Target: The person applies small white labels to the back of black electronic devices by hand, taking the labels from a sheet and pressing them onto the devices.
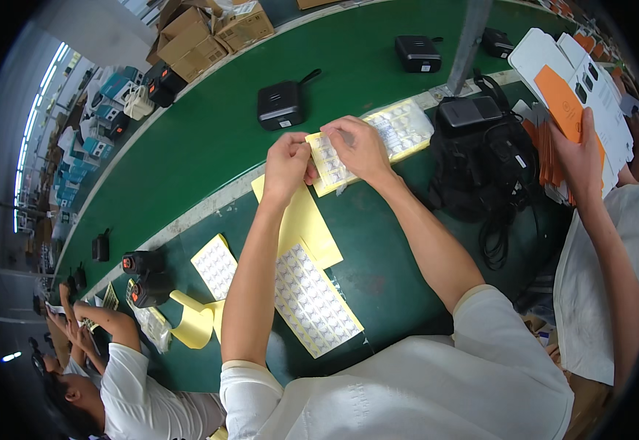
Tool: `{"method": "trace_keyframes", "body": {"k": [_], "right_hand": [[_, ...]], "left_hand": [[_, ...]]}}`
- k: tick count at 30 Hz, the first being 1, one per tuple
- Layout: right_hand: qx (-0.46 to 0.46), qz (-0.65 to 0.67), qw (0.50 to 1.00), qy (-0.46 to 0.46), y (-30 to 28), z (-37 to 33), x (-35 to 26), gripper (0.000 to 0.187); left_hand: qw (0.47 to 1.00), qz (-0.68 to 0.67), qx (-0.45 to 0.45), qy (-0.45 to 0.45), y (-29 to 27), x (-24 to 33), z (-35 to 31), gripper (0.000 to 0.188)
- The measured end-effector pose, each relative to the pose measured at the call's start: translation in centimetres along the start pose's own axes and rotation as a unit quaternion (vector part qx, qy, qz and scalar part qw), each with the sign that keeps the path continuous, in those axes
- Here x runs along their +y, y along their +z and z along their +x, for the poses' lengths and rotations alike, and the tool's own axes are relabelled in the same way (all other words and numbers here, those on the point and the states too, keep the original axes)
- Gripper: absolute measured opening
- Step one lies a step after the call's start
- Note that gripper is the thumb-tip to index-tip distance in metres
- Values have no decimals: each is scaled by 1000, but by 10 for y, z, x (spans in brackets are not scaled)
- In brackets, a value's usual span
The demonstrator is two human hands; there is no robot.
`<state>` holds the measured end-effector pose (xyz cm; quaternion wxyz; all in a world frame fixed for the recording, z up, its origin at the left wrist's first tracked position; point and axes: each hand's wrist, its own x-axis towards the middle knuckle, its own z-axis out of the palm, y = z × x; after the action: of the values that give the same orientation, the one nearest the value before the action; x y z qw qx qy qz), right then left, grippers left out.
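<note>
My left hand is closed at the left edge of a yellow-backed sticker sheet, its fingertips pinched together. My right hand bends over the same sheet, thumb and fingers pinching near its upper edge. Whether a single label is between the fingertips is too small to see. Just right of my right hand lies a stack of sticker sheets in clear plastic. Below my left hand rests a plain yellow backing sheet. Nearer to me, a larger printed sticker sheet lies partly behind my left forearm.
Black cased devices stand on the green conveyor belt. To the right sit a black bag with cables and a metal post. A co-worker's hand holds orange and white cards. Another person works at left.
</note>
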<state>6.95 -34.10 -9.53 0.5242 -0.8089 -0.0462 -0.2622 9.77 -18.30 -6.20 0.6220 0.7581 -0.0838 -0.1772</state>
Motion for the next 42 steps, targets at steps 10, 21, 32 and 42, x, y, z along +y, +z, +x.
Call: {"method": "trace_keyframes", "body": {"k": [10,21,32,42], "right_hand": [[-4,-6,1000,10,-1,0,-1,17],[4,0,1000,17,0,0,1,20],[-63,17,998,26,-7,0,7,35],[-172,-253,951,-33,-7,-15,-27,118]], "left_hand": [[993,106,25,40,8,0,-1,14],[985,155,6,76,11,-8,5,30],[955,278,35,97,16,3,11,29],[908,411,41,75,24,33,9,27]]}}
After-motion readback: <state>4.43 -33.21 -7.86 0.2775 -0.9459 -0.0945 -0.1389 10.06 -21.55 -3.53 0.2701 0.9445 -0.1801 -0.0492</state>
